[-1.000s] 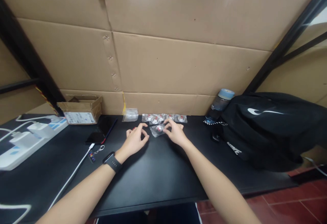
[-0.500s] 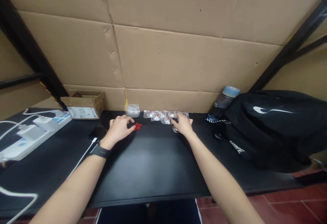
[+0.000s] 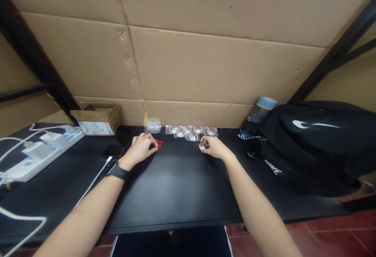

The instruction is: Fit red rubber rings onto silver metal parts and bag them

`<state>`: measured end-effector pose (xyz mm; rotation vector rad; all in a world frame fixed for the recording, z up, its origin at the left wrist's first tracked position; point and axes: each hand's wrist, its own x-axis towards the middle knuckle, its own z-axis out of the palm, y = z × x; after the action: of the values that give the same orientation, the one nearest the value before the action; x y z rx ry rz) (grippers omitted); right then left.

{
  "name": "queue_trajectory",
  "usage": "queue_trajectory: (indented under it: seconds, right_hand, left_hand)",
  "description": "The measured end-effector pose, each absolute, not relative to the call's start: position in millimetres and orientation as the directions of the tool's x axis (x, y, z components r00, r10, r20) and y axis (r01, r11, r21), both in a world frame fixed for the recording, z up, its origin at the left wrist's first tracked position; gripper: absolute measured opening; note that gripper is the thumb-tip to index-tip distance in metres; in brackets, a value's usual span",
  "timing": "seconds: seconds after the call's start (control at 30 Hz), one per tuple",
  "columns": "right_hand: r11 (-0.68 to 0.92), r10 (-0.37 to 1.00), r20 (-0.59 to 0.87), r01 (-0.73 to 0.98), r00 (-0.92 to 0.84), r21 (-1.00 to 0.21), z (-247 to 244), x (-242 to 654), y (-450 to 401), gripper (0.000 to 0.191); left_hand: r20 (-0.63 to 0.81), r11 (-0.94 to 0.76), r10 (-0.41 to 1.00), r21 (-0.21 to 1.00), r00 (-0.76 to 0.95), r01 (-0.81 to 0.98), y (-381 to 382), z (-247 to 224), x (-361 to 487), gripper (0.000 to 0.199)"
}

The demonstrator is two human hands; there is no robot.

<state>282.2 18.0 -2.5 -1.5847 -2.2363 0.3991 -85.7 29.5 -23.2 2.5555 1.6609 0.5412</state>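
Observation:
My left hand (image 3: 143, 148) is closed, thumb and index finger pinched at the edge of a small bunch of red cord (image 3: 160, 143) on the black table. My right hand (image 3: 216, 147) has its thumb and fingers on a small shiny round disc (image 3: 202, 146), gripping it by its right side. Just behind that hand lie several similar round pieces in clear plastic packets (image 3: 192, 136), with red marks showing inside. A dark watch (image 3: 118, 171) is on my left wrist.
A clear plastic bag (image 3: 153, 125) and an open cardboard box (image 3: 98, 120) stand against the cardboard wall. To the left are a phone (image 3: 116, 147), its white cable and a power strip (image 3: 44, 155). A bottle (image 3: 258, 116) and a black backpack (image 3: 317, 147) occupy the right.
My right hand has drawn back from over the packets and taken hold of the round disc. The fingers of my left hand have closed together at the red cord.

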Motion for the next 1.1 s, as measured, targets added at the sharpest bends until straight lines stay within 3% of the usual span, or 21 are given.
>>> queue_trajectory:
  seconds: [0.17,0.37,0.5,0.7,1.1]
  right_hand:
    - [0.372,0.928,0.172,0.815,-0.33,-0.445,0,284,15,0.024]
    - [0.375,0.927,0.231,0.761,-0.296,-0.53,5,283,15,0.029]
    - [0.437,0.897,0.259,0.632,-0.358,-0.64,4,268,10,0.029]
    - [0.452,0.864,0.25,0.454,-0.438,-0.767,-2,234,-4,0.035]
    - [0.349,0.896,0.28,0.159,-0.345,-0.923,-11,198,-16,0.04]
  left_hand:
    - [0.276,-0.444,0.882,0.214,0.382,0.87,23,-21,-78,0.014]
    - [0.276,-0.452,0.877,0.199,0.393,0.869,19,-22,-75,0.015]
    - [0.319,-0.486,0.853,0.201,0.412,0.851,19,-25,-73,0.017]
    - [0.402,-0.557,0.812,0.317,0.423,0.768,12,-11,-59,0.017]
    - [0.435,-0.56,0.82,0.476,0.371,0.679,-6,4,-38,0.014]
